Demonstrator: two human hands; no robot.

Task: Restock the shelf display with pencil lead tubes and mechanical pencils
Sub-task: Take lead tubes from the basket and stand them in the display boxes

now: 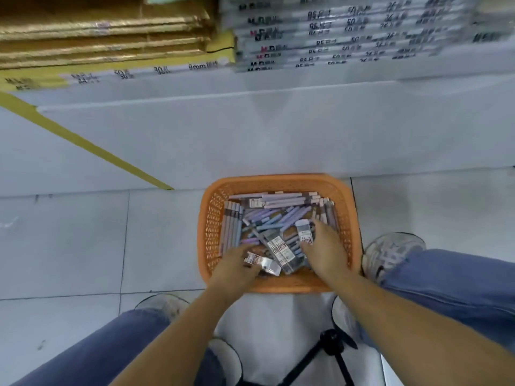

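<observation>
Left hand (237,264), fingers curled round a lead-tube packet (263,263), right hand (326,247), fingers pinching a second packet (305,235), both in the orange basket (278,286) on the floor (83,232); mechanical pencils (278,215) heaped farther in, stacked boxes (348,32) far beyond.

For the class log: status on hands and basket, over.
Left hand grips a lead packet. Right hand pinches second packet. Both in orange basket of pencils. No obstruction seen.

basket (278,180) x1 | lead pkts (282,250) x3 | shoes (390,254) x2 | pencils (281,203) many
</observation>
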